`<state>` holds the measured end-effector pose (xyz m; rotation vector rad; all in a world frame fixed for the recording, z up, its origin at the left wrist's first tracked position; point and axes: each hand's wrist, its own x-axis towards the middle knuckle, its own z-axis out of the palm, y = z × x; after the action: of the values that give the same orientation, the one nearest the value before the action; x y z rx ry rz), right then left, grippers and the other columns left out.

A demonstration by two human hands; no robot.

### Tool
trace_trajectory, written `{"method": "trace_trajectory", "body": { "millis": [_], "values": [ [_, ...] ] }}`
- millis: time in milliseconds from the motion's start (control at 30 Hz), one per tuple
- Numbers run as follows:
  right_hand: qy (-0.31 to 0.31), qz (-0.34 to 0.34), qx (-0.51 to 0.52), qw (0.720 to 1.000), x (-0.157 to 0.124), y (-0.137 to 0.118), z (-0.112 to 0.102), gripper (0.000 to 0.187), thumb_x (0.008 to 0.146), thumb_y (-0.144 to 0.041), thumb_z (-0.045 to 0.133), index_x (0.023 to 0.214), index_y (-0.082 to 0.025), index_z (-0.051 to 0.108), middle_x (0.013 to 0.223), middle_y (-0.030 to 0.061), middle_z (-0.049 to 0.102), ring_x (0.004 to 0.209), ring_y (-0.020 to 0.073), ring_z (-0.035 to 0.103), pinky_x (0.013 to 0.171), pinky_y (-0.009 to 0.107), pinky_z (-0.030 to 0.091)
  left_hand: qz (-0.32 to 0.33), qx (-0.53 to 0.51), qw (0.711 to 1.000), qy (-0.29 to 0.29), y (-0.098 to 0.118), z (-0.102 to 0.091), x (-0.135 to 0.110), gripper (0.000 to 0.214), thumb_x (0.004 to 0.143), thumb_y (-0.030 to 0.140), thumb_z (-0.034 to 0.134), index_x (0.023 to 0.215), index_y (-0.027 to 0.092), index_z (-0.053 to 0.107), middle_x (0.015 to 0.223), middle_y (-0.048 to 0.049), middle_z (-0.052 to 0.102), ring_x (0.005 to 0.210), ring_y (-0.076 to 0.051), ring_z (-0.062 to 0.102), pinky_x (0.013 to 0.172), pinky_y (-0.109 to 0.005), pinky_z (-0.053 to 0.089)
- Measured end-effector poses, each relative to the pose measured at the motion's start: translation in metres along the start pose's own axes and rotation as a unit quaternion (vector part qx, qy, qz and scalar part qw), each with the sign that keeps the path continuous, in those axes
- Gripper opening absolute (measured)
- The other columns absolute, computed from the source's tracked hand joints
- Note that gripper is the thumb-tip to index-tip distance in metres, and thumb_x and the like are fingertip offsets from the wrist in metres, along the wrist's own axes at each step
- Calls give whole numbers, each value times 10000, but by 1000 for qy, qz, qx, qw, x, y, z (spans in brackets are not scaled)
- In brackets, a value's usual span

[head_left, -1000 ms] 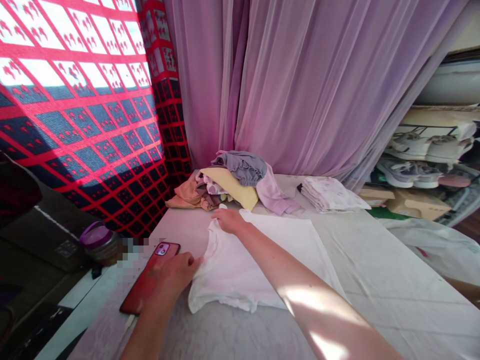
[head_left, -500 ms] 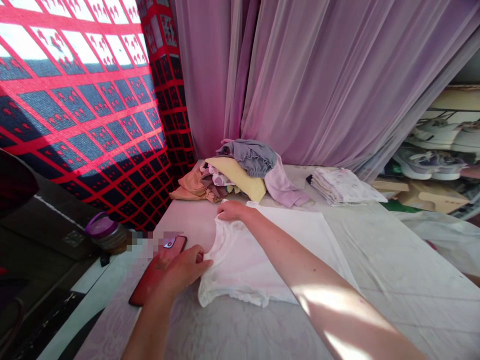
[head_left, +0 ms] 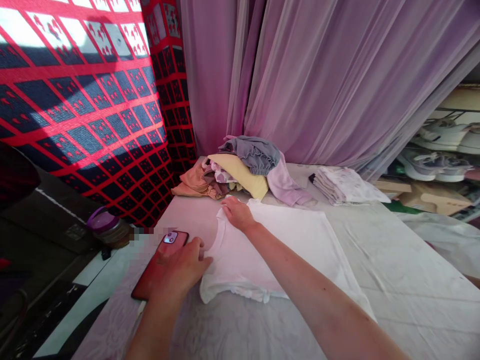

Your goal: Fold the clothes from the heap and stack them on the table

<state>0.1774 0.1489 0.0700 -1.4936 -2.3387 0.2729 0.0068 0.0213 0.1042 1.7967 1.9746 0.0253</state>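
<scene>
Item at the hands: a white T-shirt (head_left: 285,255), lying flat on a pale sheet-covered surface (head_left: 416,265), between the two hands and extending forward of the right arm.

Grip state: neither hand is holding anything. The right hand (head_left: 237,214) is open and palm down, resting on the upper-left area of the shirt with no fabric visibly pinched. The left hand (head_left: 180,267) is also open, with its fingers slightly curved and their tips touching the shirt's left edge. It lies over a smartphone in a red case (head_left: 147,281), which sits just left of the shirt (part of the phone is covered by the hand).

Positions relative to the hands: just beyond the right hand is a loose clothing pile (head_left: 234,172) of grey, yellow, lilac and peach garments. To the right of that pile lies a folded stack of printed cloth (head_left: 347,186). Beyond and left of the left hand stands a purple-topped jar (head_left: 107,228). Behind the pile hangs a sheer purple curtain (head_left: 318,75).
</scene>
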Motion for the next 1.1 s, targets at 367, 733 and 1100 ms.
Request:
{"method": "trace_trajectory", "body": {
  "millis": [367,733,1100],
  "values": [
    [-142,-181,-46,972,-16,15,6,475,976,-308,307,1426,-200,414,1510,54,374,1407,236,285,1132,495,213,238,30,969,-64,32,60,-3,748,900,501,357,1506,95,190,1589,-144,62,1462,-304,28,1176,-507,94],
    [-154,-180,-54,970,-2,13,7,483,972,-325,294,1437,-244,396,1520,22,351,1414,231,267,1138,518,180,239,54,965,-94,31,56,-3,845,885,604,339,1520,97,108,1580,-156,-26,1452,-313,-50,1171,-520,47],
    [-143,-155,-62,976,-27,9,7,504,974,-358,300,1455,-218,357,1542,63,305,1432,211,223,1149,495,163,257,-40,950,-171,6,23,-6,780,837,648,457,1479,227,315,1588,-69,125,1459,-265,91,1171,-408,192]
  ]
}}
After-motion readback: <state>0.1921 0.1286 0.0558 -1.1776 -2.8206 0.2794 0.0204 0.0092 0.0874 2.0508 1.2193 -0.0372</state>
